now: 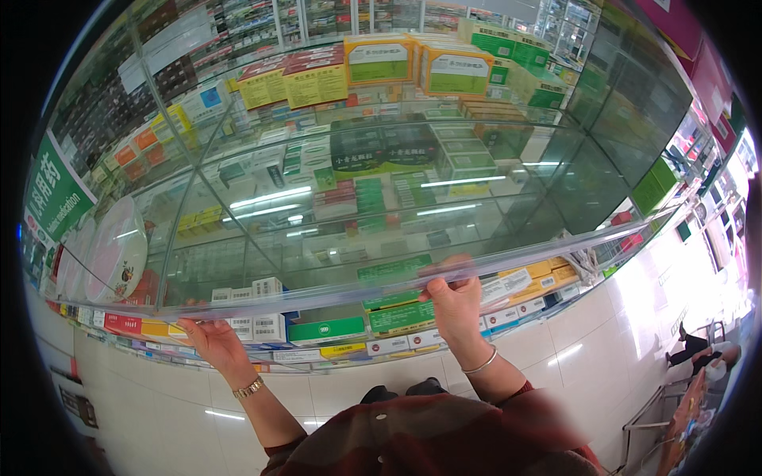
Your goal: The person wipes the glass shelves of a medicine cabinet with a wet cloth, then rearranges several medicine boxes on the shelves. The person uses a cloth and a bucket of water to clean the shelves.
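Observation:
A long clear strip (333, 300) runs along the front edge of a glass shelf in a display case. My left hand (217, 348) holds it near its left part, thumb in front and some fingertips hidden behind. Farther right, my right hand (455, 306) pinches the same strip, its fingers blurred through the clear material. Just below and behind the strip lie medicine boxes: a green box (327, 329) between my hands, white boxes (269, 327) beside my left hand, and yellow boxes (539, 276) to the right of my right hand.
Glass shelves above hold dark green boxes (384, 149) and yellow-and-green boxes (455, 72). A round lidded container (116, 250) with a floral print stands at left. A clear plastic bundle (580, 256) lies by the strip's right part. A seated person (705, 357) is at far right, near a table (684, 422).

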The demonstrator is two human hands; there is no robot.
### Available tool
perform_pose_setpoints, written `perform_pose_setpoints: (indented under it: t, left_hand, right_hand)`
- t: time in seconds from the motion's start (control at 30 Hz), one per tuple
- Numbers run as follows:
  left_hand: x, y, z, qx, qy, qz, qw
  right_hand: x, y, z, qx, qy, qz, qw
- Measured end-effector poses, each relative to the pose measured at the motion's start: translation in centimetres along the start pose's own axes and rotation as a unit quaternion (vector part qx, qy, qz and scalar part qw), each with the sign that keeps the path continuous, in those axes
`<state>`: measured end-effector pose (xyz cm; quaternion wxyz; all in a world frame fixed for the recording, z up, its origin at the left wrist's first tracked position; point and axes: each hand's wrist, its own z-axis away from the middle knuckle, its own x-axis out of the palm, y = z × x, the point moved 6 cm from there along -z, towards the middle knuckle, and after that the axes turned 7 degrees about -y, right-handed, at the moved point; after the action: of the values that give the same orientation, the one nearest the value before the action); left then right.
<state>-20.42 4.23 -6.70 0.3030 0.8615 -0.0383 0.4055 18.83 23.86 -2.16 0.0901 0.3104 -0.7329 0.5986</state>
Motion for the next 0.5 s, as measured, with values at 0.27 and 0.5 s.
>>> perform_pose_setpoints:
  t: [0.27,0.5]
  left_hand:
    - [9.1,-3.3,1.2,-0.096,0.026,-0.104,0.990]
    - [15.0,-7.7,1.8,-0.153,-0.043,-0.129,0.979]
  right_hand:
    - [0.1,-0.4,-0.5,0.084,-0.044,0.061,0.994]
    - [-1.9,-2.3,-1.4,0.118,-0.091,0.045,0.988]
